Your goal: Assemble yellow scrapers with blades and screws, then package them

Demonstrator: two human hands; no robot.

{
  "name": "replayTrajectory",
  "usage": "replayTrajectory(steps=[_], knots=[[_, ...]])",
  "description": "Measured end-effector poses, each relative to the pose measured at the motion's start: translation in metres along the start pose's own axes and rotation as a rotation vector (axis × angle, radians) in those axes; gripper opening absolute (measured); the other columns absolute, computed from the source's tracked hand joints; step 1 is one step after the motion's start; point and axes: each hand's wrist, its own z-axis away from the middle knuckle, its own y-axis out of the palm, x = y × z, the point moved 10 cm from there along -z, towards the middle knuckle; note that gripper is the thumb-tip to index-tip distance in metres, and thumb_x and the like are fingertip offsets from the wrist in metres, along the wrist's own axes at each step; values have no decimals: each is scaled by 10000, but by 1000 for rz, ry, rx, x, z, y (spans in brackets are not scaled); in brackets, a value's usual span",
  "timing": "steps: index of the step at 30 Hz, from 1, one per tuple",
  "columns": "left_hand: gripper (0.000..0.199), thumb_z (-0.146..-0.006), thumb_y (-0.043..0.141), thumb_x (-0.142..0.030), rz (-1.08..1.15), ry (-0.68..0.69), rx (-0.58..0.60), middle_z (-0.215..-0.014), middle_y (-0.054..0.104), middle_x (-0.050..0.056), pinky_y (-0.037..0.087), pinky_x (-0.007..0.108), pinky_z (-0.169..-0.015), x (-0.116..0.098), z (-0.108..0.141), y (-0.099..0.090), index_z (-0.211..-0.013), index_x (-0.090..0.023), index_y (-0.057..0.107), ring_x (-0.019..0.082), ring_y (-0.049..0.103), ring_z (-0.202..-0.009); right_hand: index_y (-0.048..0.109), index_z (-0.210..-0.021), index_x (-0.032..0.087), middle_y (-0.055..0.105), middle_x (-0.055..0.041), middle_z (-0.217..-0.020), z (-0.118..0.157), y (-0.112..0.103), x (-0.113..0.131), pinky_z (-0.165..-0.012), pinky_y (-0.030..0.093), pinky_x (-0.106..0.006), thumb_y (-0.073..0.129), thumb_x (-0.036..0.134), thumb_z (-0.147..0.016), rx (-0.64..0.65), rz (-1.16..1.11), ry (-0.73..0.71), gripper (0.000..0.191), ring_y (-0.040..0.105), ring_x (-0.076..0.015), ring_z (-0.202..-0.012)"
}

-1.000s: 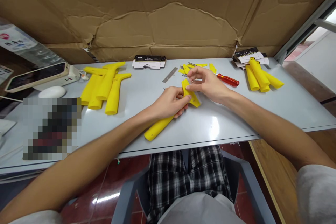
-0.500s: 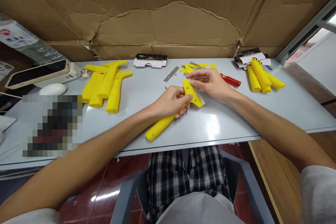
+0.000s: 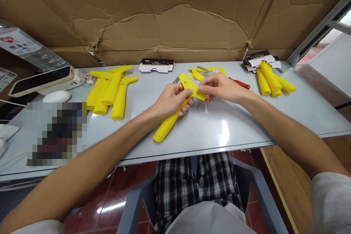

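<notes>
A yellow scraper (image 3: pixel 168 126) slants up from the table's front edge, with my left hand (image 3: pixel 175 97) closed around its neck and the thumb lying on the head. One screw shows in the upper hole of the head; the other hole is lower right. At the right edge of the head, my right hand (image 3: pixel 219 87) is closed, thumb and fingertips against it; anything small between them is hidden. Just behind the hands lie loose yellow head plates (image 3: pixel 197 74), a metal rod and small screws. A red-handled screwdriver (image 3: pixel 241 83) is partly covered by my right hand.
Several yellow scraper handles (image 3: pixel 119 98) are piled on the left, and more handles (image 3: pixel 270 78) on the right beside black-and-white boxes (image 3: pixel 260 58). Another box (image 3: pixel 156 65) stands at the back against cardboard. A phone (image 3: pixel 41 80), a white mouse (image 3: pixel 57 96) and a bottle occupy the far left.
The scraper's head has turned and moved up and left in my left hand. My right hand has shifted from its upper end to its lower right edge.
</notes>
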Motion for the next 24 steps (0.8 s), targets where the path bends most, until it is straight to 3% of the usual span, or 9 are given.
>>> replayTrajectory(steps=[5,9,12,13,16,18,21,24], knots=[[158,-1014,614,-207,-37,-24,-10,-624,610,-15,399,198,-383,0,0,0,-859,-177,603,75,485,-402,726,-742,180,701,-13,-686,2,16,1,-552,523,-261,908,484,-870,34,-14,3,377,660,-128,-599],[265,-1031,598,-261,-154,-77,16,-527,576,-6,409,201,-397,7,-6,-3,-777,-185,588,94,500,-387,661,-687,187,692,-17,-696,-1,16,-13,-530,506,-261,932,448,-842,-9,-83,40,407,662,-130,-601],[197,-1028,631,-323,-284,-80,-20,-641,673,22,489,226,-443,8,-8,-13,-936,-153,667,130,606,-445,643,-665,189,700,-23,-706,-5,15,-26,-509,491,-258,930,377,-842,-57,-131,91,386,655,-126,-583],[215,-1014,663,-347,-331,-55,-61,-723,718,30,515,241,-460,6,-8,-19,-1080,-143,683,144,642,-470,650,-668,186,697,-22,-701,-6,15,-29,-505,489,-255,917,346,-852,-77,-145,107,362,650,-123,-575],[684,-930,790,-407,-493,99,-195,-1005,796,59,553,263,-528,-10,-3,-32,-1517,-175,526,150,692,-523,671,-681,175,672,-13,-670,-7,12,-33,-494,484,-249,887,273,-870,-135,-188,131,303,646,-121,-559],[870,-870,849,-409,-639,233,-237,-1160,799,82,576,269,-637,-22,2,-32,-1621,-207,456,147,715,-607,683,-689,169,668,-16,-664,-7,9,-32,-492,484,-251,884,244,-872,-163,-205,136,282,643,-123,-556],[719,-868,818,-362,-863,388,-227,-1253,794,110,582,301,-845,-31,6,-22,-1536,-192,613,201,752,-830,678,-687,172,658,-20,-651,-6,8,-32,-497,491,-263,885,224,-883,-180,-219,152,289,637,-131,-552],[543,-938,706,-337,-995,464,-207,-1222,796,141,564,353,-968,-32,7,-15,-1446,-143,708,272,748,-996,664,-680,178,653,-23,-649,-6,9,-32,-507,511,-273,903,247,-884,-177,-222,163,322,643,-140,-559]])
